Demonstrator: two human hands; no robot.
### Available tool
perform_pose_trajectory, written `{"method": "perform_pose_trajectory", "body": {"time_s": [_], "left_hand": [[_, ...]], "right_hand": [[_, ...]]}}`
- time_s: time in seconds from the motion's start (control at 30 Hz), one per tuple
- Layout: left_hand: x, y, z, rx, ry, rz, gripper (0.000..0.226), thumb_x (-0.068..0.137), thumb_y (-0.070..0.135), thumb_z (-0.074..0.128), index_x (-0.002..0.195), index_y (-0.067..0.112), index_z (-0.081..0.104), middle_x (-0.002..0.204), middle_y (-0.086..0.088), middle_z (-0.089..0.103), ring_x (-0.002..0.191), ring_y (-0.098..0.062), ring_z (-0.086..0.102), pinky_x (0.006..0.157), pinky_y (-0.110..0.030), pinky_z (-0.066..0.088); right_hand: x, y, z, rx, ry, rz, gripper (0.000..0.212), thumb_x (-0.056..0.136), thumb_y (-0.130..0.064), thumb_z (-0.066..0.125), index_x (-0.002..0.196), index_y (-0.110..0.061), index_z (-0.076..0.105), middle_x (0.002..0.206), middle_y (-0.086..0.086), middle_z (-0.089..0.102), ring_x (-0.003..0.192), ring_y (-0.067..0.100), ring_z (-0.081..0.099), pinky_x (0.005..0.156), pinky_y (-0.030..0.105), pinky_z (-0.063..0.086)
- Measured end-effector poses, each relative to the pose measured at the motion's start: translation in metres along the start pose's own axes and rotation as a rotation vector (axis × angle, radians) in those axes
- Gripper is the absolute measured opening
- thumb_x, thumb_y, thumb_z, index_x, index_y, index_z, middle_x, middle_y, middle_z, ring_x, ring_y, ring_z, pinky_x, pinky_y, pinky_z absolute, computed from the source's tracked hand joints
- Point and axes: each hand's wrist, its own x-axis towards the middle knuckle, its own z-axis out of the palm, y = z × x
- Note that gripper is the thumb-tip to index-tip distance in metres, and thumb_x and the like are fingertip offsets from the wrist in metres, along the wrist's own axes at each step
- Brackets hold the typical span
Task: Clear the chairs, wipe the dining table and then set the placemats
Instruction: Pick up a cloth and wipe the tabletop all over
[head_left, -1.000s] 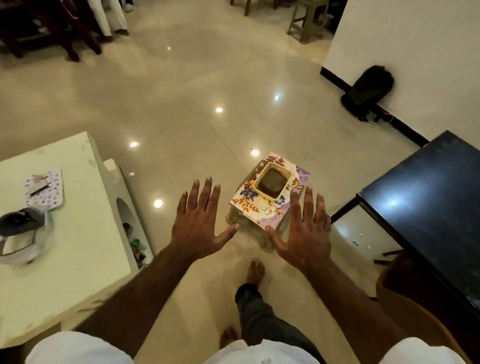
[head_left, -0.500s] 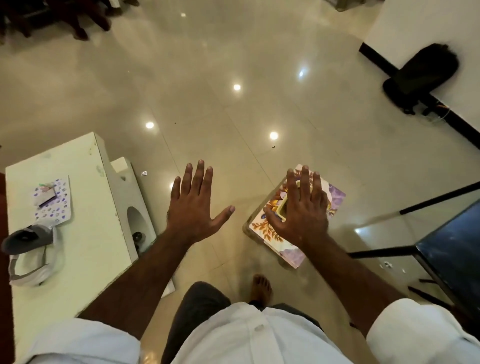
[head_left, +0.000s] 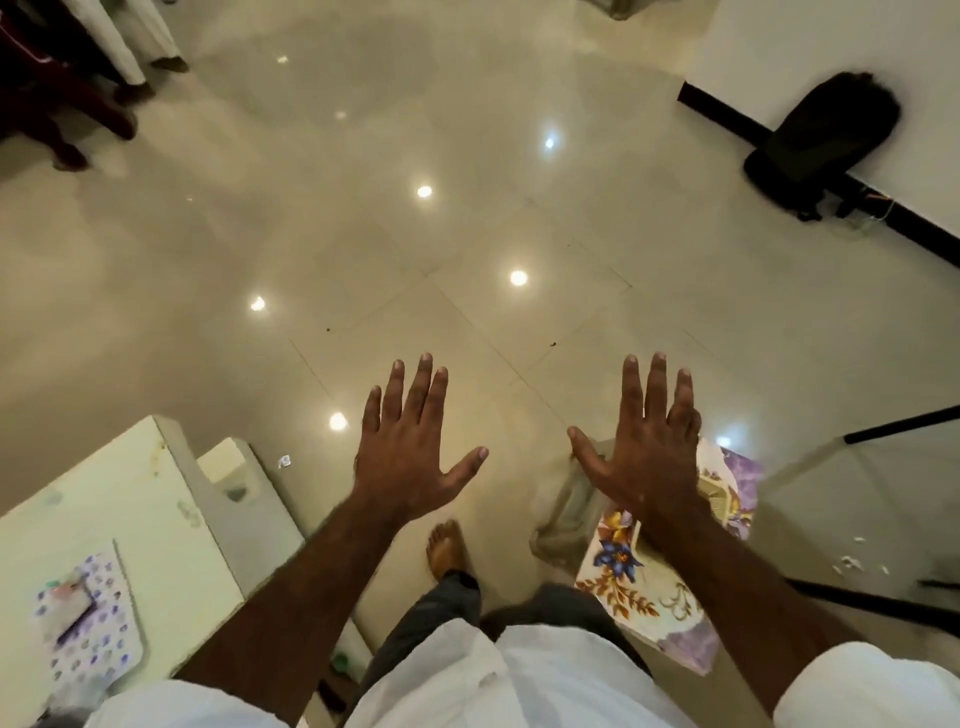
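Both hands are stretched out flat, palms down, fingers spread, holding nothing. My left hand (head_left: 408, 441) hovers over bare floor tiles. My right hand (head_left: 647, 447) hovers above a low plastic stool (head_left: 563, 514) whose top carries floral placemats (head_left: 623, 587). My right forearm hides most of the stool top and whatever sits on it. My bare foot (head_left: 444, 548) stands on the floor just left of the stool.
A pale cabinet (head_left: 156, 519) at lower left bears a dotted pouch (head_left: 88, 629). Black table legs (head_left: 904, 423) and a glassy surface lie at right. A black backpack (head_left: 826, 137) leans on the white wall. Dark chair legs and another person's legs (head_left: 78, 98) stand top left.
I have stepped forward: the stool has slid lower and closer under my right arm. My right hand rose off the stool top and both hands now spread wider apart.
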Motion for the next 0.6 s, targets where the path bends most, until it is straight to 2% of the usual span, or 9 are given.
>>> {"method": "perform_pose_trajectory", "body": {"time_s": [0.13,0.27,0.47,0.6], "left_hand": [[0.084,-0.03,-0.014,0.019,-0.023,0.136,0.114,0.096,0.093,0.026,0.177,0.019,-0.005,0.184,-0.003,-0.021,0.17,-0.032,-0.019,0.136,-0.063,0.011],[0.176,-0.023,-0.022,0.02,-0.063,0.259,0.115,0.095,0.094,0.026,0.177,0.019,-0.004,0.184,-0.003,-0.02,0.17,-0.032,-0.02,0.136,-0.063,0.01],[0.32,0.049,-0.026,0.055,-0.061,0.538,0.115,0.097,0.091,0.034,0.178,0.017,0.001,0.185,-0.002,-0.018,0.17,-0.031,-0.018,0.135,-0.063,0.013],[0.415,0.12,-0.032,0.054,-0.052,0.653,0.114,0.097,0.091,0.033,0.178,0.017,0.003,0.185,-0.001,-0.015,0.171,-0.03,-0.018,0.135,-0.062,0.014]], "right_hand": [[0.055,-0.025,-0.009,-0.021,0.034,0.118,0.12,0.088,-0.09,0.045,0.177,-0.024,-0.002,0.184,0.012,-0.01,0.168,0.046,0.002,0.126,0.068,0.027],[0.101,-0.02,-0.015,-0.019,0.094,0.239,0.118,0.089,-0.09,0.044,0.177,-0.024,0.0,0.184,0.011,-0.01,0.169,0.044,0.002,0.126,0.067,0.027],[0.17,0.038,-0.026,-0.021,0.161,0.449,0.117,0.089,-0.087,0.048,0.177,-0.02,0.007,0.184,0.013,-0.002,0.168,0.045,0.009,0.122,0.067,0.033],[0.216,0.091,-0.042,-0.002,0.151,0.574,0.117,0.089,-0.085,0.051,0.177,-0.019,0.01,0.184,0.014,0.001,0.167,0.046,0.01,0.12,0.067,0.037]]}}
